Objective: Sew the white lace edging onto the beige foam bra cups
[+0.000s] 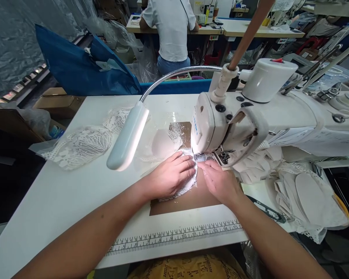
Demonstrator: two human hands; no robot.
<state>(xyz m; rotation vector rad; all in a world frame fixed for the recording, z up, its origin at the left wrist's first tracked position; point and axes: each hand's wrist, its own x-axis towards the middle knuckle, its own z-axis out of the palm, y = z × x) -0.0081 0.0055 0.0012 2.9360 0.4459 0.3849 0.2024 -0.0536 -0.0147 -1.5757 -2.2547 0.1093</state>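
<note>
My left hand (174,173) lies flat on a white lace fabric piece (189,186), its fingers stretched toward the needle area of a white sewing machine (209,124). Close by on the right, my right hand (219,181) has its fingers pressed together at the edge of the same piece, just before the presser foot. The machine head hides part of the fingertips and the needle. Under both hands is a brown plate (180,207) on the white table. Behind my left hand lies a pale rounded cup-like piece (164,144).
White lace pieces (84,143) lie at the table's left. A lamp (128,135) on a bent metal neck hangs over the left side. Stacked white pieces (308,193) stand right. A printed ruler (177,236) runs along the front edge. A person (173,31) sits beyond, back turned.
</note>
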